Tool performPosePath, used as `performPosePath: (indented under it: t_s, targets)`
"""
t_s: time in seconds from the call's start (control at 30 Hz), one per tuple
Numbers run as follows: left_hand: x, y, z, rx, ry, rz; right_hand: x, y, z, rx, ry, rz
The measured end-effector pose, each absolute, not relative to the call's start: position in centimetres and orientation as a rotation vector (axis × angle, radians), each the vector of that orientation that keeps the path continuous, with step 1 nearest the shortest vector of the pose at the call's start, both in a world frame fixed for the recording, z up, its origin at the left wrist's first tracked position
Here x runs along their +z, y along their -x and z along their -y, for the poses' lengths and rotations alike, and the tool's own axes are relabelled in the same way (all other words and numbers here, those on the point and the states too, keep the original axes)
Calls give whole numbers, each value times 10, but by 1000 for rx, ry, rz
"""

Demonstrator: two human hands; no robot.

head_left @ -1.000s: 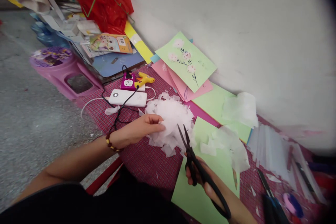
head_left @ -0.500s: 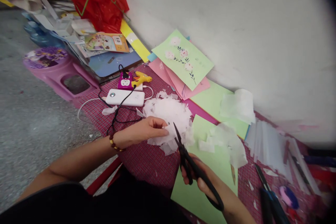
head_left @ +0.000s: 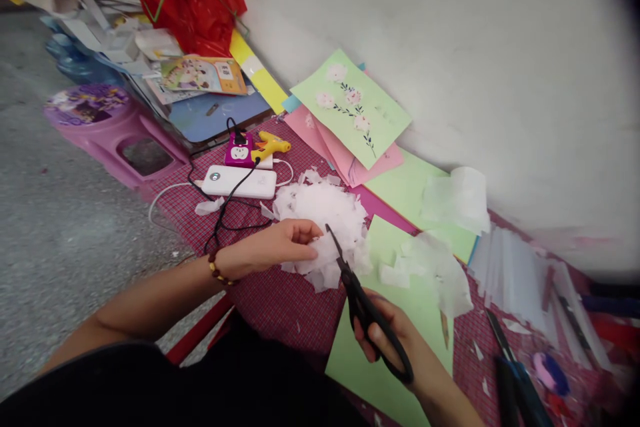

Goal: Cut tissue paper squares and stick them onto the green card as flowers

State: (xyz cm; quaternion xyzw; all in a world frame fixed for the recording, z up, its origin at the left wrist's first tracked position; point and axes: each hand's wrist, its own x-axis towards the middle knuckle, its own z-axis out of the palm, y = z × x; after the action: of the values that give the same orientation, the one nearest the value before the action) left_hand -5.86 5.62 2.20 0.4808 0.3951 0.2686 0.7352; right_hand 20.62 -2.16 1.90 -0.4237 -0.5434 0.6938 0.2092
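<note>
Left hand (head_left: 280, 247)'s pinching a white scrap (head_left: 325, 251) over the paper pile (head_left: 320, 203), right hand (head_left: 393, 330)'s gripping black scissors (head_left: 354, 288) at the scrap's right side.

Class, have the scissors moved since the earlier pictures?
Yes: judged against the white power bank, the black scissors have moved leftward and slightly up the picture.

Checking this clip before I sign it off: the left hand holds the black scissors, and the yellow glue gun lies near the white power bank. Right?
One slip: the right hand, not the left hand, holds the black scissors, as the head view shows. The yellow glue gun does lie near the white power bank.
</note>
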Motion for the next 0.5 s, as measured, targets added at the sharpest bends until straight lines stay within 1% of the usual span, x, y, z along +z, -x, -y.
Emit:
performPosePath:
  t_s: [0.13, 0.23, 0.33, 0.5]
  targets:
    - [25, 62, -55, 664, -945, -884, 21, -209, 19, 1922, 1130, 1555]
    - [26, 65, -60, 774, -948, -889, 18, -216, 18, 1954, 1028, 1602]
    - [28, 66, -67, 888, -953, -876, 14, -223, 21, 1982, 1027, 1604]
    - [33, 60, -69, 890, -1045, -866, 16, -220, 24, 2058, 1032, 1609]
